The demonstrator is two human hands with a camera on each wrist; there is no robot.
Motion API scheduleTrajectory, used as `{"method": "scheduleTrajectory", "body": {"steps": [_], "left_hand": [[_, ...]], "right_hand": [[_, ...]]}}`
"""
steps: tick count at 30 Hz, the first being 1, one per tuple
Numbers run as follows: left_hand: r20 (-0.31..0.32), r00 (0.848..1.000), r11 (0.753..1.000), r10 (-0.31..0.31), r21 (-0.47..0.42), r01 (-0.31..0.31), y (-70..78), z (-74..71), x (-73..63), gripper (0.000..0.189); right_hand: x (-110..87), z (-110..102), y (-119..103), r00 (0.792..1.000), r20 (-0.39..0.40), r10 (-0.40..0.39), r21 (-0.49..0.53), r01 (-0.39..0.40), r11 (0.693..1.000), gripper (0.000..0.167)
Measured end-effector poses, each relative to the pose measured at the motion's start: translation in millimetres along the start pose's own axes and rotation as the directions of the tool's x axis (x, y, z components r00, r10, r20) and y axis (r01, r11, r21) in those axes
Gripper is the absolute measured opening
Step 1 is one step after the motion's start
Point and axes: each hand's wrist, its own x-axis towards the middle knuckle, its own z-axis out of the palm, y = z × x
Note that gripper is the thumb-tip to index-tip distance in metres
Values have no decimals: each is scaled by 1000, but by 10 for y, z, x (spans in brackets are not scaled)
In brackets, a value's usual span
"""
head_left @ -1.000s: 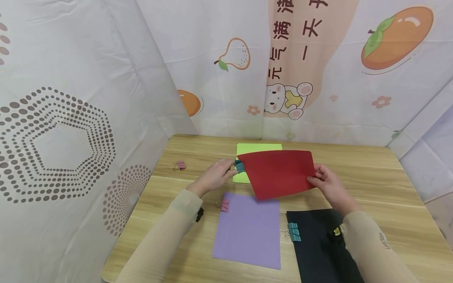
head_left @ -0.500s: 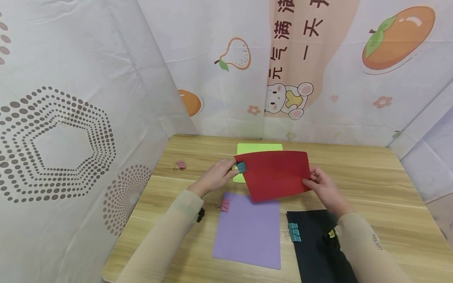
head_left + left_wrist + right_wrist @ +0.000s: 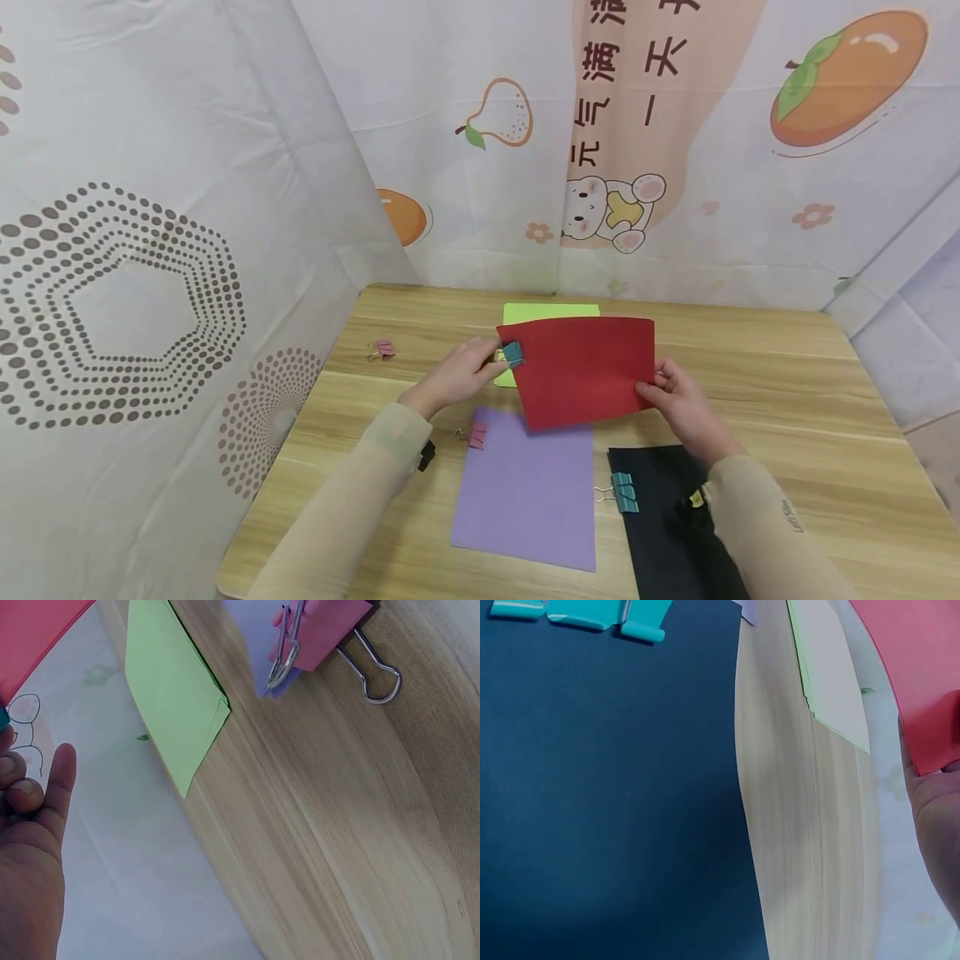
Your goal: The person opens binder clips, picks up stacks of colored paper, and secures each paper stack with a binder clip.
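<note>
Red paper (image 3: 588, 371) hangs raised over the far middle of the table, its lower left part overlapping the purple paper in the head view. A teal binder clip (image 3: 513, 354) sits over its left edge. My left hand (image 3: 457, 375) pinches that clip from the left; in the left wrist view, only a sliver of the clip shows beyond the curled fingers (image 3: 22, 796). At the red paper's right edge, my right hand (image 3: 684, 408) pinches the sheet between thumb and fingers. In the right wrist view the red paper (image 3: 926, 682) bends slightly above that palm.
Purple paper (image 3: 525, 500) with a pink binder clip (image 3: 477, 436) lies in front. Black paper (image 3: 667, 533) with another teal clip (image 3: 624, 492) is at the right, under the right forearm. Lime green paper (image 3: 551, 312) lies behind; a loose pink clip (image 3: 383, 349) rests at left.
My right hand and the red paper have shifted a little left. The teal clip now sits further in over the paper's left edge. My left hand has hardly moved.
</note>
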Motion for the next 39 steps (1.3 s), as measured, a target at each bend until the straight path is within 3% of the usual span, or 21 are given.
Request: {"method": "scheduleTrajectory", "body": {"steps": [14,24,32,39], "left_hand": [[-16,1000,994,13,-104,-14,-23,-2,0,21],[6,999,955,-43,-293,43,10,-30,-20,11],[3,1000,942,-23,-336,23,9,-65,-10,12],[19,998,933,-58,-355,60,4,-80,-18,16]], "right_hand": [[2,22,27,1000,5,-21,57,21,998,31],[-16,41,18,1000,2,16,64,-16,998,35],[-8,34,17,1000,10,2,79,-3,997,27],[0,44,48,1000,17,21,96,-23,995,32]]}}
